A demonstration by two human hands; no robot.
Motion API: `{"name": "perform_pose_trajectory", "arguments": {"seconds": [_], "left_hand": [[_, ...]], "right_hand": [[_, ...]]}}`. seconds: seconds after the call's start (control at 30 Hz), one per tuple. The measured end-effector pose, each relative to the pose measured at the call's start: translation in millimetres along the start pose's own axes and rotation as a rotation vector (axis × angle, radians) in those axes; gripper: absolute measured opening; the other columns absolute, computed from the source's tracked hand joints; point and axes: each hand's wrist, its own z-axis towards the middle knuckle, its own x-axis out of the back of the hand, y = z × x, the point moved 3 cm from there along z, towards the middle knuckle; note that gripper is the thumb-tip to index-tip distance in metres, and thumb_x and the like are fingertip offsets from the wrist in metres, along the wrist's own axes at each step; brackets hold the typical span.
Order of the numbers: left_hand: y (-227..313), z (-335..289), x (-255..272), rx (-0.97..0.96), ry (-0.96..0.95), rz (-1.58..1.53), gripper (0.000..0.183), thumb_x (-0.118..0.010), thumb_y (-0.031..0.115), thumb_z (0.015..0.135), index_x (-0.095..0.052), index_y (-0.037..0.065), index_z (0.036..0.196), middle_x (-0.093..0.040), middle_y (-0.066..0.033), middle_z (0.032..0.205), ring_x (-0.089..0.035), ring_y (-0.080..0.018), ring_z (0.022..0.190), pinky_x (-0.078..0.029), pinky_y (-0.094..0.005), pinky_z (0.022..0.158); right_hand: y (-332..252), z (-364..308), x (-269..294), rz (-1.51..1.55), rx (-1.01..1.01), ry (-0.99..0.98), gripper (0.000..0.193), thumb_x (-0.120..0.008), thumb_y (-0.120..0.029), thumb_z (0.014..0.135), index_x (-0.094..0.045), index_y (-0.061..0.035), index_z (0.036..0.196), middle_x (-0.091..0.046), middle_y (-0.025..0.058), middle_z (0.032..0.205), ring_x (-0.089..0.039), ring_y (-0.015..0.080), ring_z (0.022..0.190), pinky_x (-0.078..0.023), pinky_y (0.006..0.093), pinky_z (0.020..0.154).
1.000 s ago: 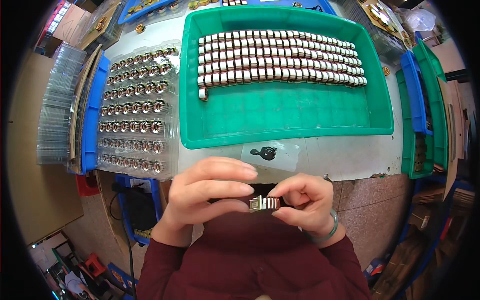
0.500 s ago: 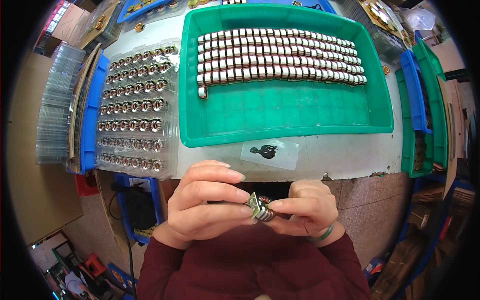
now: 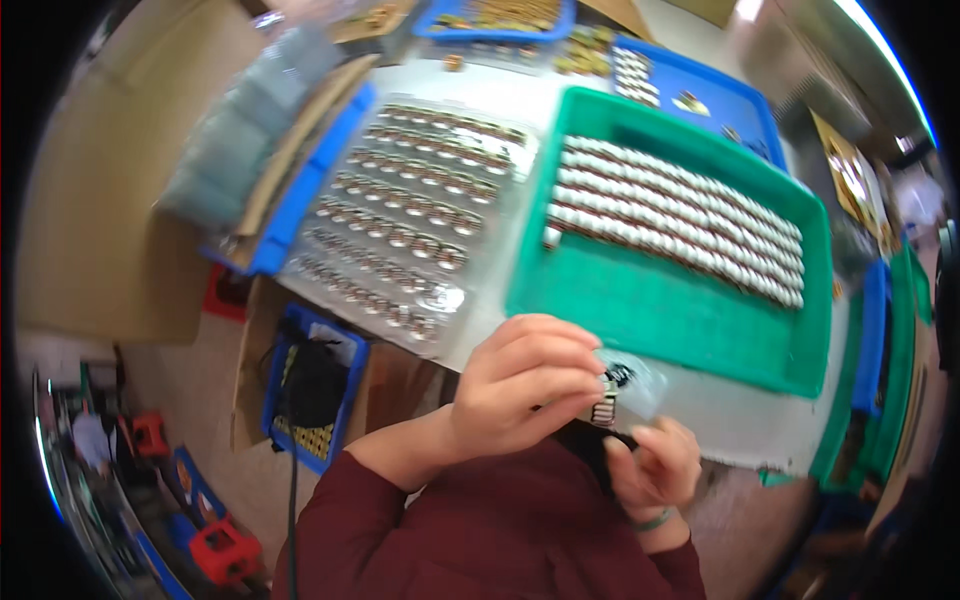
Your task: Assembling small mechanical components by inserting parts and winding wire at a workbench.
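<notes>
My left hand (image 3: pixel 530 385) is closed, its fingertips pinching a small wire-wound toroid coil (image 3: pixel 604 412) in front of my chest. Most of the coil is hidden behind the fingers. A little to the right and lower, my right hand (image 3: pixel 657 468) is apart from it, fingers loosely curled and thumb standing off, with nothing visible in them. Just beyond the coil, a whitish sheet (image 3: pixel 645 390) with a black blob on it lies at the table's near edge. The picture is smeared by motion.
A green bin (image 3: pixel 670 350) with rows of white-topped coils stands beyond my hands. Left of it, a clear plastic tray (image 3: pixel 400 290) holds rows of coils. A blue tray (image 3: pixel 740 100) stands at the back, and a blue crate (image 3: pixel 345 400) sits low at the left.
My right hand has come off the coil and moved right and down; the left still holds it. The view has turned, so the table and bin appear tilted and shifted right.
</notes>
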Motion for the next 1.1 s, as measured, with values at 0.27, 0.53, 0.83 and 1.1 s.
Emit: {"name": "perform_pose_trajectory", "arguments": {"seconds": [0.27, 0.53, 0.83, 1.1], "left_hand": [[-37.7, -2.3, 114.1, 0.025, 0.241, 0.607, 0.011, -0.067, 0.001, 0.068, -0.064, 0.006, 0.077, -0.062, -0.0034, 0.088, -0.058, -0.0197, 0.086, -0.046, -0.0297, 0.078], [-54.0, -8.7, 151.9, 0.094, 0.124, 0.981, 0.009, -0.063, 0.004, 0.069, -0.061, 0.008, 0.077, -0.061, 0.0000, 0.088, -0.057, -0.0177, 0.087, -0.043, -0.0308, 0.082], [-70.4, -4.9, 95.3, -0.138, -0.418, 1.024, 0.004, -0.055, 0.013, 0.073, -0.057, 0.010, 0.075, -0.057, 0.0017, 0.082, -0.055, -0.0162, 0.095, -0.039, -0.0354, 0.094], [-72.0, -4.3, 92.3, -0.064, -0.583, 1.019, 0.006, -0.058, 0.015, 0.073, -0.057, 0.010, 0.077, -0.056, 0.0014, 0.085, -0.055, -0.0167, 0.096, -0.037, -0.0369, 0.097]], "right_hand": [[26.3, -28.3, 3.8, -0.061, -0.334, 0.153, 0.014, -0.064, -0.006, 0.076, -0.061, -0.0045, 0.090, -0.040, -0.0047, 0.056, -0.026, 0.0073, 0.047, -0.025, 0.0194, 0.044], [34.5, -37.0, 1.1, -0.081, -0.474, 0.089, 0.013, -0.061, -0.001, 0.078, -0.061, -0.0035, 0.090, -0.037, -0.0066, 0.058, -0.023, 0.0051, 0.049, -0.023, 0.0176, 0.045], [31.2, -32.6, 3.2, -0.062, -0.470, 0.077, 0.011, -0.059, 0.000, 0.078, -0.062, -0.0035, 0.088, -0.037, -0.0064, 0.058, -0.024, 0.0049, 0.049, -0.022, 0.0176, 0.045], [33.5, -36.8, 4.4, -0.071, -0.464, 0.069, 0.011, -0.058, -0.001, 0.079, -0.062, -0.0036, 0.088, -0.037, -0.0060, 0.058, -0.024, 0.0048, 0.048, -0.023, 0.0177, 0.044]]}}
